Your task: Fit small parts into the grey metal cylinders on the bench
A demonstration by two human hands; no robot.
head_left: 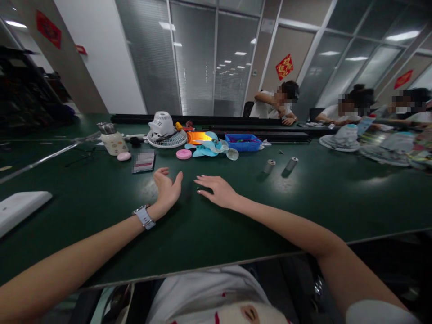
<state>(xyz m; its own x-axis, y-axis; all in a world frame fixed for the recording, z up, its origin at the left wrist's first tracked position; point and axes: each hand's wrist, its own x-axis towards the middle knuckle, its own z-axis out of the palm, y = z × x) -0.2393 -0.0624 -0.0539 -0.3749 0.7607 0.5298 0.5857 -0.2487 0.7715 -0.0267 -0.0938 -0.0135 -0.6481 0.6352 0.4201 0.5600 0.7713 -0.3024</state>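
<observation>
Resting on the dark green bench [101, 216], left hand [167, 189] open on its edge, right hand [216, 190] flat, palm down, both empty, dark rectangular phone [144, 161] and round pink disc [184, 154] just beyond.

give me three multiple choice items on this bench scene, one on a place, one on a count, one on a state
1. Where is the blue tray?
A. beyond the right hand, by the turquoise fan blades
B. on the white board at the left edge
C. under the left hand

2. How many small metal cylinders lie on the green table right of the hands?
A. one
B. two
C. four

3. What state are the person's hands in?
A. both fists closed on a tool
B. open and empty
C. out of sight

Answers:
1 A: the tray sits behind the right hand, next to the turquoise fan blades.
2 B: two cylinders lie side by side.
3 B: the left hand and right hand show spread fingers and hold nothing.
</observation>
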